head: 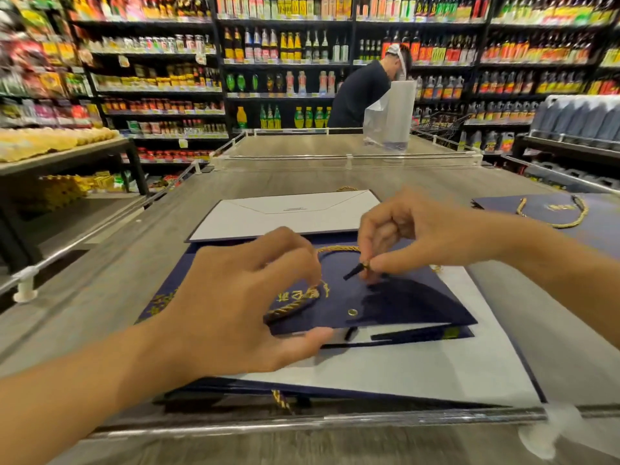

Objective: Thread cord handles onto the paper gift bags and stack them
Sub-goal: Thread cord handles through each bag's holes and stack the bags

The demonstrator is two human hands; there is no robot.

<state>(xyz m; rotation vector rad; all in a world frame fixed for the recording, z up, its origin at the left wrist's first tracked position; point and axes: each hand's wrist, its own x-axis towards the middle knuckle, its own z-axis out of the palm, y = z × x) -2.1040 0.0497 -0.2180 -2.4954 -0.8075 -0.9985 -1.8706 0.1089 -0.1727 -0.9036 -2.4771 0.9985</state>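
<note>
Navy gift bag (402,303) lies flat on the table (110,290), between both hands. Left hand (241,297) pinches its near edge, thumb underneath. Right hand (412,236) pinches the gold cord (292,307) by its black tip, just above the eyelet (352,312).

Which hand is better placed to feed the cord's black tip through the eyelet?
Right: the right hand already pinches the black tip close to the eyelet, while the left hand grips the navy bag by its edge.

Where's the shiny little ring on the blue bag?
Head view, middle: the ring sits on the blue bag, near its edge, right of the left hand.
</note>
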